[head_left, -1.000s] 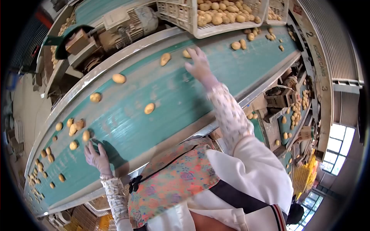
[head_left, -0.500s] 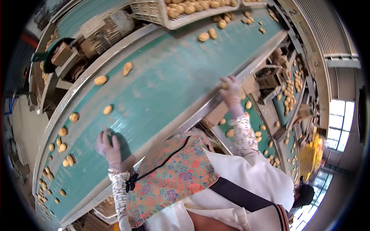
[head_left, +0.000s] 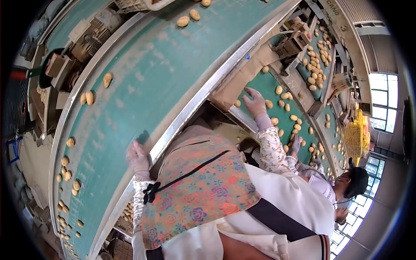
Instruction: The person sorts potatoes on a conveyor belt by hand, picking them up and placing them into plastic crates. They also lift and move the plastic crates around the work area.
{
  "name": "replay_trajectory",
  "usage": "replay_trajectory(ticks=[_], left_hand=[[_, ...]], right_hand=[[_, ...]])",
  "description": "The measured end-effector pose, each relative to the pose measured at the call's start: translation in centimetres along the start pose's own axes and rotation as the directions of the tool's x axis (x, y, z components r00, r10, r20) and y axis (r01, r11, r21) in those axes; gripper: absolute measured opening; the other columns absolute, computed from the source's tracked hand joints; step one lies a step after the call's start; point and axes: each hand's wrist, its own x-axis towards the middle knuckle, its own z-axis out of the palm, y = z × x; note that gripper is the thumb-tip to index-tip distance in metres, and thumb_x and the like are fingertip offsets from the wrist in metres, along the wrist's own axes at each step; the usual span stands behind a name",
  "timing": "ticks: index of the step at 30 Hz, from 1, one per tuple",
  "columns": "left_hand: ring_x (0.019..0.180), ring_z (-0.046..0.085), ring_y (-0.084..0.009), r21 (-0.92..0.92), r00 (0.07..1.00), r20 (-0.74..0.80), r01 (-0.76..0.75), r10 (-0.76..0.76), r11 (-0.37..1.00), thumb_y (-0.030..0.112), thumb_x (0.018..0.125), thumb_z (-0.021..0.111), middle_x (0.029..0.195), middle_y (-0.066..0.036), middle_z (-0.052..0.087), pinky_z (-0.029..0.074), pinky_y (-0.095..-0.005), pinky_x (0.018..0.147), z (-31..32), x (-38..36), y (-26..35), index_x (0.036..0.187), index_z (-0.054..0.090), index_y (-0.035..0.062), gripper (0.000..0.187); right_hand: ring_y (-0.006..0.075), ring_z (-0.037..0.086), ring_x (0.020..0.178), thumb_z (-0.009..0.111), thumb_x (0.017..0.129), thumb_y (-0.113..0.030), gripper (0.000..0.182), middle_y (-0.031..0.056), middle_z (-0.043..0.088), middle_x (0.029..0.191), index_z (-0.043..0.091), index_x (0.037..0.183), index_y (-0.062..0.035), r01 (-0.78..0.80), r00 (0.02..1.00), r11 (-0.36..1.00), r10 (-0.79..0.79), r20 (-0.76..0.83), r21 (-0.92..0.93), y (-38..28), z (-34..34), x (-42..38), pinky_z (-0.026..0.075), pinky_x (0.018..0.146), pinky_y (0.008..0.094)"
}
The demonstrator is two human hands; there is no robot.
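Note:
My left hand (head_left: 138, 159), in a thin pale glove, is by the near rim of the wide green conveyor belt (head_left: 143, 91). Its fingers are curled together, and whatever may be inside them is hidden. On the right, my gloved right hand (head_left: 255, 105) reaches over a lower green belt (head_left: 258, 83) with its fingers apart and nothing in them. A potato (head_left: 237, 103) lies just beside those fingertips, and more potatoes (head_left: 268, 104) are spread to the right. Along the wide belt's far side lie loose potatoes (head_left: 89, 97).
A metal rail (head_left: 203, 89) edges the wide belt, with a cardboard sheet (head_left: 242, 78) beside it. Another person (head_left: 318, 184) works at the lower belt, a gloved hand (head_left: 296, 145) among potatoes. A crate (head_left: 134, 3) stands at the top.
My right hand has moved from the wide belt's rail to the lower belt and let go of a potato. My left hand has drawn back to the rim and curled its fingers. The view has shifted.

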Motion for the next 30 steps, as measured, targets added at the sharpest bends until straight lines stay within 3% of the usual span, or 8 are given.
replay_trajectory(ticks=[5,12,15,18,21,24,26,30], left_hand=[[0.062,0.055,-0.0386,-0.091,0.985,0.064,0.164,-0.158,0.982,0.031,0.106,0.047,0.064,-0.017,0.056,0.04,-0.0485,0.059,-0.2,-0.1,0.7,0.071,0.056,0.0055,0.044],[0.059,0.052,-0.0374,-0.028,0.992,0.003,0.124,-0.124,0.992,0.027,0.104,0.052,0.063,-0.017,0.055,0.037,-0.0485,0.056,0.6,-0.1,0.3,0.067,0.055,0.0048,0.043],[0.064,0.052,-0.0364,0.098,0.985,-0.165,0.064,-0.048,0.993,0.022,0.101,0.055,0.067,-0.016,0.055,0.037,-0.0485,0.059,0.2,0.7,1.8,0.066,0.053,0.004,0.04],[0.068,0.052,-0.0358,0.166,0.957,-0.289,0.073,-0.022,0.983,0.019,0.097,0.061,0.069,-0.015,0.052,0.039,-0.0485,0.066,-0.2,2.6,4.4,0.065,0.051,0.0033,0.036],[0.079,0.057,-0.038,0.281,0.928,-0.372,0.141,-0.028,0.949,0.018,0.095,0.064,0.075,-0.016,0.057,0.044,-0.0491,0.078,0.1,2.2,4.8,0.066,0.053,0.0037,0.034],[0.096,0.06,-0.0416,0.332,0.926,-0.348,0.266,-0.145,0.905,0.018,0.095,0.064,0.082,-0.018,0.062,0.045,-0.0518,0.089,0.4,2.0,3.4,0.07,0.057,0.0038,0.03],[0.097,0.059,-0.0412,0.302,0.904,-0.323,0.378,-0.28,0.875,0.018,0.096,0.064,0.082,-0.018,0.062,0.045,-0.0518,0.088,0.1,2.2,4.0,0.071,0.059,0.0038,0.029],[0.098,0.059,-0.0406,0.301,0.886,-0.282,0.447,-0.369,0.842,0.019,0.097,0.063,0.081,-0.019,0.061,0.045,-0.0512,0.087,0.0,2.0,3.4,0.071,0.061,0.0042,0.03]], right_hand=[[0.0287,0.067,0.111,0.067,0.089,-0.025,0.042,0.0165,0.07,0.118,0.067,0.125,-0.0037,-0.001,0.996,1.0,-0.001,0.085,0.024,-1.2,1.8,-2.2,0.052,0.097,0.0369],[0.0388,0.051,0.123,0.066,0.081,-0.029,0.043,0.0189,0.058,0.128,0.066,0.119,-0.0103,0.526,0.826,0.821,-0.556,-0.097,-0.221,-10.3,9.1,6.2,0.036,0.107,0.0522],[0.0394,0.048,0.128,0.072,0.081,-0.048,0.064,0.0187,0.056,0.133,0.058,0.136,-0.0195,0.609,0.735,0.792,-0.54,0.41,-0.049,-13.6,12.0,9.8,0.037,0.11,0.051],[0.0396,0.045,0.133,0.069,0.079,-0.062,0.074,0.0181,0.052,0.139,0.055,0.141,-0.0233,0.49,0.783,0.858,-0.511,0.354,0.153,-18.5,12.0,17.3,0.037,0.11,0.0528],[0.0387,0.042,0.137,0.074,0.079,-0.056,0.071,0.0172,0.051,0.143,0.056,0.141,-0.0245,0.498,0.86,0.853,-0.462,0.219,-0.155,-24.6,11.7,24.4,0.037,0.11,0.0542],[0.0381,0.042,0.135,0.074,0.076,-0.056,0.067,0.0149,0.046,0.145,0.061,0.135,-0.0272,0.514,0.8,0.808,-0.331,0.5,-0.288,-30.2,14.8,25.9,0.04,0.107,0.054],[0.0366,0.042,0.133,0.08,0.072,-0.046,0.06,0.0138,0.047,0.143,0.064,0.126,-0.0268,0.76,0.592,0.635,-0.59,0.549,-0.139,-29.5,21.6,24.6,0.043,0.106,0.0503],[0.0327,0.053,0.119,0.082,0.069,-0.037,0.046,0.0088,0.059,0.125,0.067,0.108,-0.0179,0.717,0.515,0.641,-0.753,0.41,0.275,-27.0,20.3,18.2,0.046,0.099,0.0461]])
